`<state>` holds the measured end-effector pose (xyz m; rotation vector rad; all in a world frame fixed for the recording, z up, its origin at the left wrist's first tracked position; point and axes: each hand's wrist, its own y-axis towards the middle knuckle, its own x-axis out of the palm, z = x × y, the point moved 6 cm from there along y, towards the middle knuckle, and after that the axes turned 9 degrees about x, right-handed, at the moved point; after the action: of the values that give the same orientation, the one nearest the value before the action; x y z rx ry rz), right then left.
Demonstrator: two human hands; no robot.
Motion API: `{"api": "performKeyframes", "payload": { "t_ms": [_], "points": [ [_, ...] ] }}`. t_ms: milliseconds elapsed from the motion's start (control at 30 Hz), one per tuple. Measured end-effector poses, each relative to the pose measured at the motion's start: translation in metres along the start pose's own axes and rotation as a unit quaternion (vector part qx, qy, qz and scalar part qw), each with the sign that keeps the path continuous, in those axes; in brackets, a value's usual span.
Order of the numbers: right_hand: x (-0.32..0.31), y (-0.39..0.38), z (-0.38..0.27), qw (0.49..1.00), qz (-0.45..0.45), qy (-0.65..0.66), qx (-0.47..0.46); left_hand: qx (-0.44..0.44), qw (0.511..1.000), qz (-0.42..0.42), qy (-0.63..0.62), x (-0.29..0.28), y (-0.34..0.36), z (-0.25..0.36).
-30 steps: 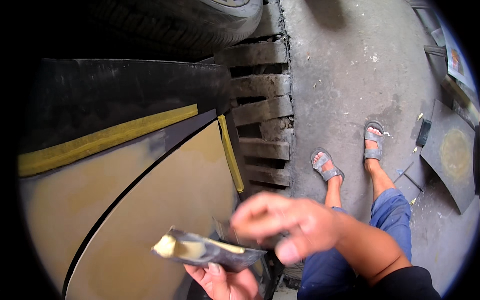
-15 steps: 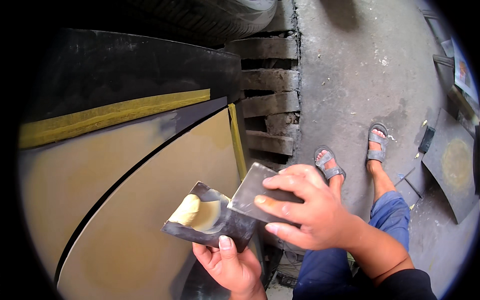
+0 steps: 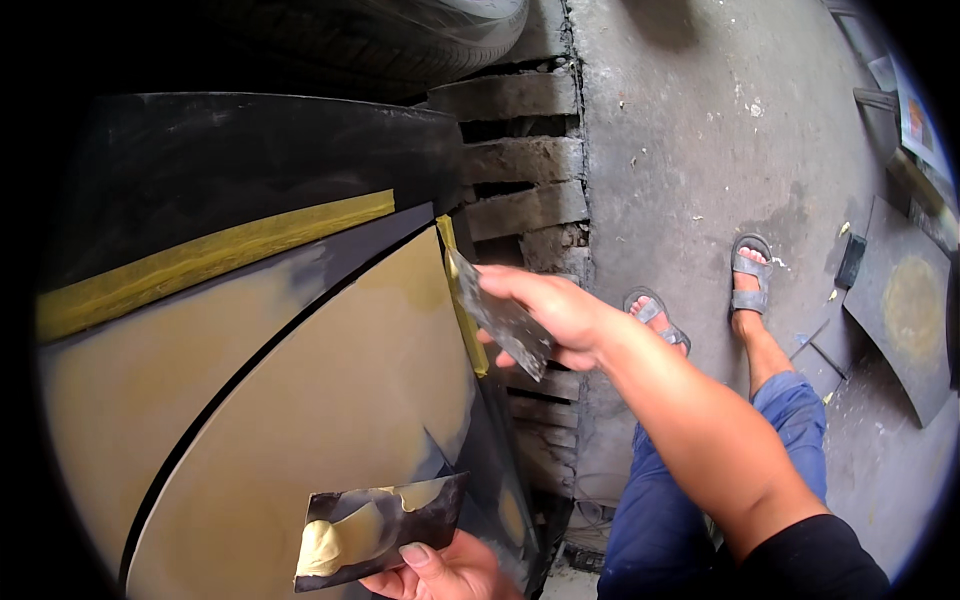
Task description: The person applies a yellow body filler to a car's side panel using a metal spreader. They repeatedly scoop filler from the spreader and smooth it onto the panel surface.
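My right hand (image 3: 555, 315) grips a flat grey metal spreader blade (image 3: 497, 315) and holds it against the right edge of a dark car body panel (image 3: 300, 400) coated in tan filler. My left hand (image 3: 440, 572), at the bottom edge, holds a dark flat board (image 3: 385, 512) with a lump of yellowish putty (image 3: 335, 535) on its left part. A strip of yellow masking tape (image 3: 210, 255) runs across the panel above the filled area, and another strip (image 3: 460, 300) runs down its right edge next to the blade.
A black tyre (image 3: 400, 40) lies at the top. Worn wooden slats (image 3: 520, 170) sit beside the panel over a gap. My sandalled feet (image 3: 745, 275) stand on the grey concrete floor (image 3: 690, 130). A dark flat panel with a tan patch (image 3: 905, 310) lies at the right.
My right hand lifted the spreader off the putty board and moved it up and right to the panel's edge. The board dropped lower in the view.
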<state>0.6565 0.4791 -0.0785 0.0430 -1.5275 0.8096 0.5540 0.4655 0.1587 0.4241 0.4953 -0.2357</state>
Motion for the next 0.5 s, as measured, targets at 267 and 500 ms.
{"api": "performKeyframes", "payload": {
  "t_ms": [267,500],
  "points": [
    [0.009,0.015,-0.019,0.997,0.066,0.029,0.022,-0.042,0.998,0.041,-0.005,-0.012,-0.007,-0.005],
    [0.016,0.020,-0.021,0.996,0.083,0.014,0.033,-0.035,0.998,0.059,-0.012,-0.019,-0.006,0.000]
  ]
}}
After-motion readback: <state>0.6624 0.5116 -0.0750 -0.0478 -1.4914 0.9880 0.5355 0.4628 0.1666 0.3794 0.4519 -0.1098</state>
